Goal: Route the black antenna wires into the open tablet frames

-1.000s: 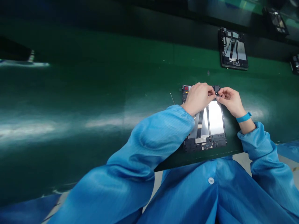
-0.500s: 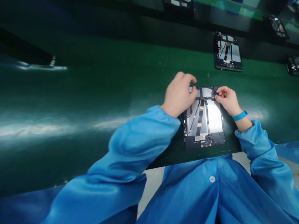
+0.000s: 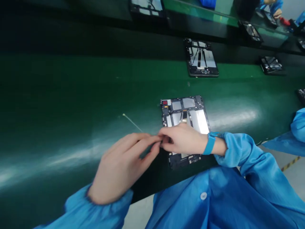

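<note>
An opened tablet (image 3: 200,116) lies on the green work surface, its inner parts, silver panels and dark ribbon cables facing up. Over its left edge my two hands meet, fingertips together. My left hand (image 3: 126,159) is closed in a pinch at that edge. From behind its fingers a thin pale cable (image 3: 132,122) sticks out to the upper left, its small tip free. My right hand (image 3: 183,138) reaches across the tablet's lower half, also pinching at the same spot. The cable seems to run into both pinches; the fingers hide its held part.
Another opened tablet (image 3: 203,60) lies farther back on the green surface (image 3: 71,95). More devices lie to the right, one tablet (image 3: 271,65) among them. A raised ledge at the back carries a further tablet (image 3: 147,8). A co-worker's hand (image 3: 277,13) shows at the top right.
Both hands have left the tablet's top edge and come together at its lower left side. The thin cable now sticks out leftward from the fingers. The view has shifted to the right.
</note>
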Motion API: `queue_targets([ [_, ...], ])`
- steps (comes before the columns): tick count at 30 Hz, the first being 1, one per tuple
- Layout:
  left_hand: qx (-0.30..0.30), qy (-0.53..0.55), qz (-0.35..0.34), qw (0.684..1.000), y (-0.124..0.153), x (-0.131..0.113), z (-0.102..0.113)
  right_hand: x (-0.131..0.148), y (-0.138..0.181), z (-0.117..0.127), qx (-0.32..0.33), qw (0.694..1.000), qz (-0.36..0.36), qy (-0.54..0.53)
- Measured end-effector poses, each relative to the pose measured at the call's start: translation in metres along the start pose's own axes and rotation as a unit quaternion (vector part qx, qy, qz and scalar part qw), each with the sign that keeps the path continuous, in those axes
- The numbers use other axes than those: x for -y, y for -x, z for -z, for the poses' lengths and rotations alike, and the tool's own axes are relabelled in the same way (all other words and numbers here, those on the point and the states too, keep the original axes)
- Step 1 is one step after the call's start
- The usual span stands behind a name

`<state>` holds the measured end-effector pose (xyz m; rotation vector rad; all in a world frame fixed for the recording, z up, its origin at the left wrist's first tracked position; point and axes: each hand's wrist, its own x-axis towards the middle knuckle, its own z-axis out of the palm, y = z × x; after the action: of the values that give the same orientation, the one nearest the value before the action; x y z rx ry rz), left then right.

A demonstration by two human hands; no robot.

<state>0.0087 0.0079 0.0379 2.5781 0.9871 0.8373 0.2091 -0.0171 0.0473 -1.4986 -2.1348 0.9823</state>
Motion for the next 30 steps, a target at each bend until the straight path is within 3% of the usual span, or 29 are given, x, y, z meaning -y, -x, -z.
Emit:
queue_targets([
  [2, -0.059, 0.038, 0.015, 0.997, 0.006, -0.01, 0.0, -0.001, 0.006, 0.005, 0.007, 1.0, 0.005, -0.011],
  [4, -0.081, 0.102, 0.09, 0.987, 0.008, -0.018, -0.003, -0.006, 0.015, 0.016, 0.016, 0.999, 0.017, -0.037],
  [6, -0.044, 0.195, 0.199, 0.959, 0.009, -0.021, -0.01, -0.016, 0.021, 0.029, 0.021, 0.999, 0.033, -0.034],
  [8, 0.039, 0.304, 0.284, 0.909, 0.01, -0.021, -0.019, -0.027, 0.021, 0.037, 0.008, 0.998, 0.046, -0.03],
  [11, 0.12, 0.437, 0.337, 0.825, 0.01, -0.017, -0.032, -0.038, 0.014, 0.038, -0.014, 0.997, 0.073, -0.027],
  [14, 0.118, 0.493, 0.355, 0.785, 0.01, -0.015, -0.038, -0.041, 0.001, 0.032, -0.029, 0.993, 0.117, -0.004],
  [20, 0.105, 0.503, 0.372, 0.773, 0.005, -0.016, -0.039, -0.045, -0.018, 0.028, -0.025, 0.989, 0.145, 0.021],
  [30, 0.109, 0.5, 0.387, 0.767, -0.001, -0.014, -0.035, -0.051, -0.023, 0.025, -0.019, 0.989, 0.143, -0.015],
])
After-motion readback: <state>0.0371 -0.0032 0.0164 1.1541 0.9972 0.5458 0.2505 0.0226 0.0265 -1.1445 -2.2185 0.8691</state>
